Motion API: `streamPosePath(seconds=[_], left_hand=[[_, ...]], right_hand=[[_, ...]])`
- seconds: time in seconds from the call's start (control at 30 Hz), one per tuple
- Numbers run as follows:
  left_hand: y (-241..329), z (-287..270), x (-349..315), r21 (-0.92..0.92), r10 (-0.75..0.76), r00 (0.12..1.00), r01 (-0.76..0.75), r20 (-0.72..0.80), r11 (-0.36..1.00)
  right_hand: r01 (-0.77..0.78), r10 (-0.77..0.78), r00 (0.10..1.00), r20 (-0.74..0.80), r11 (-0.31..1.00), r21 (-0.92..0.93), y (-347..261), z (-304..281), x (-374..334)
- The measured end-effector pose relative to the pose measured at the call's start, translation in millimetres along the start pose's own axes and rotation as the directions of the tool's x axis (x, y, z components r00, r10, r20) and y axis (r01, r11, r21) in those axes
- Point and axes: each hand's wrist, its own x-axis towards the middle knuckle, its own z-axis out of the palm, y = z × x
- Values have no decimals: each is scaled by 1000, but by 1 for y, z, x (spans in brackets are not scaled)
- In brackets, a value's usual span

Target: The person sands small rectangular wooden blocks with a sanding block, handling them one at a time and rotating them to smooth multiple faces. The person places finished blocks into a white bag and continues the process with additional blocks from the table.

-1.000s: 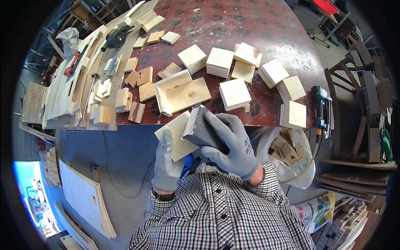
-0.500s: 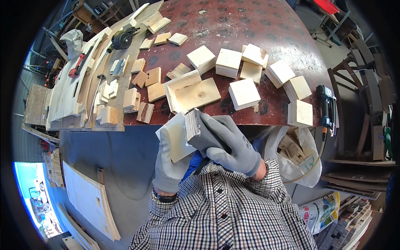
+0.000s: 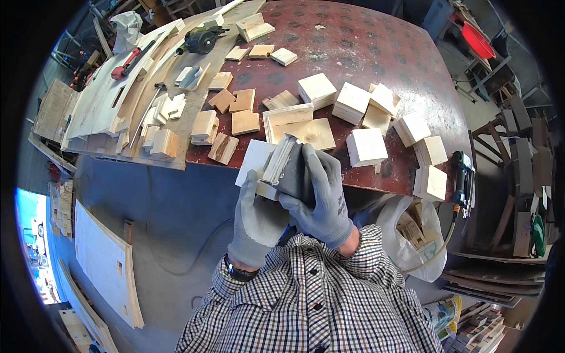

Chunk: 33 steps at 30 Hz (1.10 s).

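Observation:
Both of my hands wear grey work gloves and meet in front of my chest, just off the table's near edge. In my right hand (image 3: 327, 206) is a sanding block (image 3: 294, 176), a layered wooden block wrapped in a dark grey sheet. My left hand (image 3: 254, 225) grips a pale flat wooden piece (image 3: 253, 160), its thumb pointing up along the near side. The sanding block lies against this piece and hides part of it. Just beyond them, an L-shaped pair of joined boards (image 3: 315, 134) rests on the table.
The dark red table (image 3: 353, 35) carries several pale wooden blocks (image 3: 368, 147) and smaller offcuts (image 3: 244, 122). A black-and-orange air tool (image 3: 463, 176) with a hose hangs at its right edge. Below stands a white sack (image 3: 432, 241) of wood scraps. Long boards (image 3: 112, 94) lie at left.
My head view has turned, so the table appears shifted right. The sanding block has tipped more upright, and it covers more of the wooden piece. Both hands keep their hold.

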Motion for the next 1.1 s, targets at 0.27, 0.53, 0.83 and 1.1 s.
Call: streamPosePath(seconds=[0.27,0.53,0.83,1.1], left_hand=[[1,-14,-10,11,54,987,-53,-155,999],[7,-29,-9,-42,85,993,-88,-82,995],[6,-17,-17,191,268,958,-245,-104,950],[16,-33,-16,167,347,933,-328,-100,930]], right_hand=[[-91,93,993,67,995,-38,19,5,8],[172,-137,968,211,973,-155,-9,-4,3],[-65,74,994,76,991,-116,2,-20,24],[-32,113,969,221,940,-340,-13,-8,-24]])
